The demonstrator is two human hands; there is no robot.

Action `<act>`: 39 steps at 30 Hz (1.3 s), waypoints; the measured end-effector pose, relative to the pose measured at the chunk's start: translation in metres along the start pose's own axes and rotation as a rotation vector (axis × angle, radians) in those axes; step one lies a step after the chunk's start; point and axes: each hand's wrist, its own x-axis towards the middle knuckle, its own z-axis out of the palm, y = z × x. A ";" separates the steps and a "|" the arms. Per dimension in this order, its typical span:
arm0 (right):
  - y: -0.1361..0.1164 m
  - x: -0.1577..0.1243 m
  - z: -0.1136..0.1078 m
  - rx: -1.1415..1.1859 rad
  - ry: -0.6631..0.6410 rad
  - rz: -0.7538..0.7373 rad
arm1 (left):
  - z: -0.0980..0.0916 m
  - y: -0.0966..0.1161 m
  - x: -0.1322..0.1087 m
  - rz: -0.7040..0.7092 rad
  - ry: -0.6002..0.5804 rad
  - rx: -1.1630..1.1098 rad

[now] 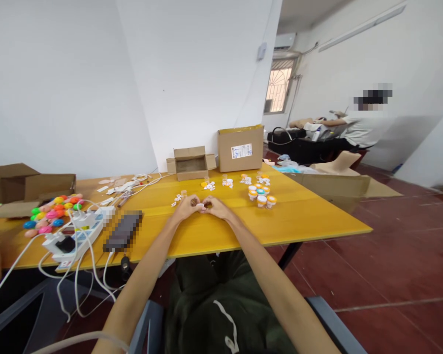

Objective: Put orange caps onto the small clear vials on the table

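Over the yellow table (299, 216), my left hand (186, 207) and my right hand (216, 208) meet with bent fingers. Between their fingertips is a small white round piece (200, 206), pinched from both sides; its details are too small to read. Just beyond my left hand lie white pieces with dark marks (176, 199) beside a small clear cup (183, 192). Farther back are more small white pieces (209, 186) in loose groups with clear cups and orange lids. To the right of my hands stand several small jars (261, 200) with orange, white and teal lids.
An open carton (192, 169) and a taller cardboard box (240, 150) stand at the back. On the left are a phone (123, 231), a power strip (84, 238) with white cables, and colourful plastic eggs (55, 214). Another person (362, 130) sits at the far right.
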 end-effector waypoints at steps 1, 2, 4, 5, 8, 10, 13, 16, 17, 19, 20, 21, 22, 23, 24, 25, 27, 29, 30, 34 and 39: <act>0.000 0.000 0.000 0.001 -0.001 -0.006 | 0.000 -0.001 0.000 0.005 0.002 -0.010; 0.001 0.000 0.000 0.003 -0.001 -0.012 | 0.001 -0.001 0.001 0.010 0.003 -0.016; 0.001 0.000 0.000 0.004 0.004 -0.014 | 0.001 -0.003 0.002 0.015 -0.002 -0.009; 0.001 0.000 0.000 0.004 0.006 -0.009 | 0.001 -0.004 0.002 0.015 -0.010 0.001; 0.000 0.000 0.001 0.006 0.005 0.008 | 0.001 -0.006 0.002 0.015 -0.018 0.021; 0.000 0.000 0.002 0.012 0.000 0.007 | 0.001 -0.007 0.002 0.013 -0.015 0.020; 0.000 0.001 0.002 0.026 0.002 0.010 | 0.000 -0.007 0.001 0.009 -0.013 0.010; 0.000 0.001 0.000 0.048 -0.012 0.028 | 0.000 -0.007 0.001 0.008 -0.020 0.006; 0.000 0.001 -0.001 0.061 -0.025 0.033 | 0.000 -0.007 0.001 0.006 -0.021 0.005; -0.001 0.001 -0.004 0.094 -0.055 0.038 | -0.001 -0.007 0.001 0.004 -0.019 0.006; -0.001 0.001 -0.006 0.112 -0.067 0.038 | -0.001 -0.007 0.001 0.004 -0.017 0.008; -0.001 0.001 -0.008 0.128 -0.075 0.039 | -0.001 -0.007 0.001 0.007 -0.015 0.010; -0.001 0.001 -0.009 0.142 -0.078 0.042 | -0.001 -0.006 0.000 0.012 -0.014 0.011; -0.001 0.001 -0.010 0.154 -0.078 0.049 | 0.000 -0.006 0.000 0.018 -0.013 0.009; -0.002 0.001 -0.011 0.164 -0.075 0.059 | 0.000 -0.005 0.000 0.025 -0.012 0.005; -0.002 0.001 -0.011 0.170 -0.069 0.070 | 0.000 -0.005 0.000 0.030 -0.012 0.001; -0.002 0.001 -0.010 0.172 -0.051 0.086 | 0.001 -0.004 -0.001 0.035 -0.015 -0.001; -0.002 0.002 -0.008 0.152 -0.034 0.088 | 0.002 -0.003 -0.001 0.034 -0.017 0.007; -0.002 0.002 -0.007 0.135 -0.024 0.086 | 0.003 -0.003 -0.001 0.035 -0.017 0.014; -0.004 0.001 -0.004 0.081 0.009 0.076 | 0.004 -0.005 -0.002 0.051 -0.004 0.036; -0.007 0.001 -0.003 0.070 0.033 0.082 | 0.004 -0.006 -0.002 0.045 -0.002 0.047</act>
